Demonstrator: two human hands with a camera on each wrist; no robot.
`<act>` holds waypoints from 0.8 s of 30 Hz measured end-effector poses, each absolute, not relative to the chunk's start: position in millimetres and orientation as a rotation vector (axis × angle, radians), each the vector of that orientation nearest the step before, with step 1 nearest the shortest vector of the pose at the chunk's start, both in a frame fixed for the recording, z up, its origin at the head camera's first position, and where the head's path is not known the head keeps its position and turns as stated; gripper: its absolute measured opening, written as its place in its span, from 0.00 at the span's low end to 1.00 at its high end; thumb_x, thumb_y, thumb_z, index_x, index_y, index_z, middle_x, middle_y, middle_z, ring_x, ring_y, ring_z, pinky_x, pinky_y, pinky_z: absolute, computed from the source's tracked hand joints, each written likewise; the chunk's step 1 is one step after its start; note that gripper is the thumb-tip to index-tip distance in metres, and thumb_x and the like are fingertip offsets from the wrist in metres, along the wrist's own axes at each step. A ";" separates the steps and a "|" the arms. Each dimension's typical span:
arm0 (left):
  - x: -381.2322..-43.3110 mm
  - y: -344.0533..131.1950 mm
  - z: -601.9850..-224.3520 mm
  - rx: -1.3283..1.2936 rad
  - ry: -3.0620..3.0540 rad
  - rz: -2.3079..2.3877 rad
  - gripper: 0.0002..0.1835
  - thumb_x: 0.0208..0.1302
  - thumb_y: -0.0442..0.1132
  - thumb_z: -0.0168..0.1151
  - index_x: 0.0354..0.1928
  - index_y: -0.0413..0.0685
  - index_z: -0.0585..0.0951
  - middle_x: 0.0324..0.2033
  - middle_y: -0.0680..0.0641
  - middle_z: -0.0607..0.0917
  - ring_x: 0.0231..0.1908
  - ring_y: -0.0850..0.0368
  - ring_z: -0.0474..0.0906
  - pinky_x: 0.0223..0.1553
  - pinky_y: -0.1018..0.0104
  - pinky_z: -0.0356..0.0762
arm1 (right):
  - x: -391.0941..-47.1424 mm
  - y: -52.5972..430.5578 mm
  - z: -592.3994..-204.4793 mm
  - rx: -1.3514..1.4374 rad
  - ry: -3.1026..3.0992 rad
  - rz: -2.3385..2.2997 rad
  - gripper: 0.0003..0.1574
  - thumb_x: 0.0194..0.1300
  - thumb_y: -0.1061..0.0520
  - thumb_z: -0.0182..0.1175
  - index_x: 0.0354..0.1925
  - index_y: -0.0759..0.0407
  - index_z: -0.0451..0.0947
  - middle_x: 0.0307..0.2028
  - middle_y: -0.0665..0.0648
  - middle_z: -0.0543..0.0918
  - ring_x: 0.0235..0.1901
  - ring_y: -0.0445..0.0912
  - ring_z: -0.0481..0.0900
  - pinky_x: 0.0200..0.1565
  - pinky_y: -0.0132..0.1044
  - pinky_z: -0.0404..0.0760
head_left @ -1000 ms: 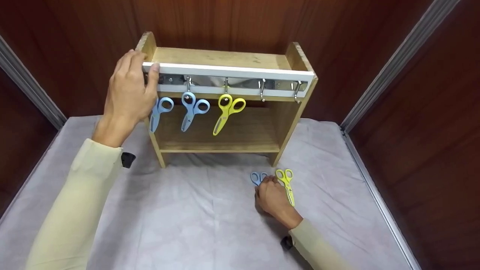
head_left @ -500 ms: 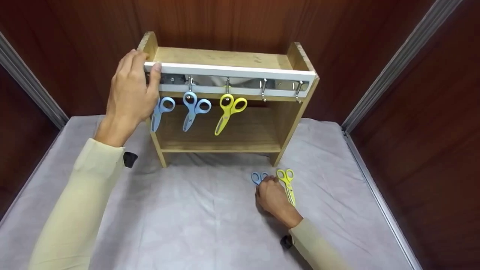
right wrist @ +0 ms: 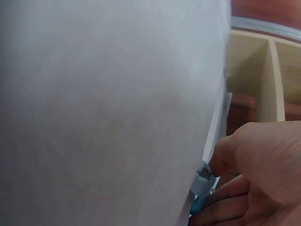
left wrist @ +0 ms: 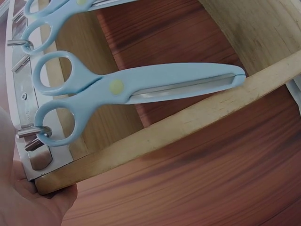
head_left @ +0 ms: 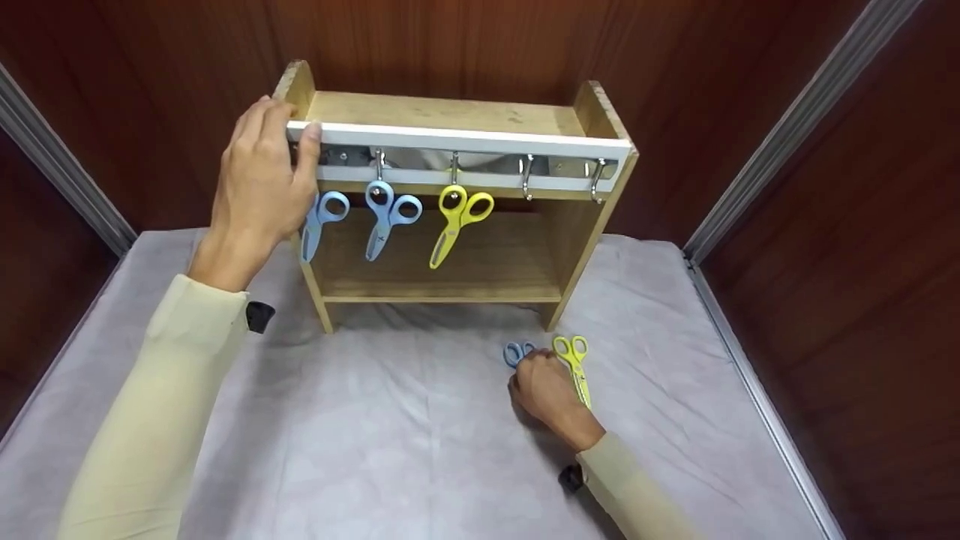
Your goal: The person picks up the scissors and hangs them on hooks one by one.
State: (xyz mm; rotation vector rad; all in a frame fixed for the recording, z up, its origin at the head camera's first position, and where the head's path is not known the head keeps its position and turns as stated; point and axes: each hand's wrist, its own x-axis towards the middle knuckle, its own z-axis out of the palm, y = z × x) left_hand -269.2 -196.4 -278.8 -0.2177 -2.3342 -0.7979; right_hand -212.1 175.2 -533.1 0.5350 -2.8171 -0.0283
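Note:
My left hand grips the left end of a wooden shelf, its thumb on the front of the white hook rail. Blue scissors hang by one ring just below it, partly covered by that hand in the head view. A second blue pair and a yellow pair hang from hooks farther right. On the cloth, my right hand pinches another pair of blue scissors between thumb and fingers. Its handle rings point toward the shelf, while the hand hides the blades in the head view.
Yellow scissors lie on the cloth just right of my right hand. Two bare hooks are at the rail's right end. Grey cloth covers the table, and dark wood-grain panels with metal edging stand around it.
The blue scissors' handles under my right hand have turned slightly and look tilted up a little. My left hand stays on the shelf's end.

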 end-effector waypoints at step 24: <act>-268.9 -195.9 -278.8 -0.218 -2.324 -0.791 0.32 0.82 0.55 0.46 0.68 0.33 0.74 0.70 0.34 0.76 0.78 0.40 0.64 0.82 0.47 0.58 | -235.8 192.2 -499.6 0.338 -2.922 0.938 0.12 0.70 0.64 0.57 0.27 0.59 0.74 0.18 0.49 0.72 0.14 0.41 0.68 0.17 0.32 0.67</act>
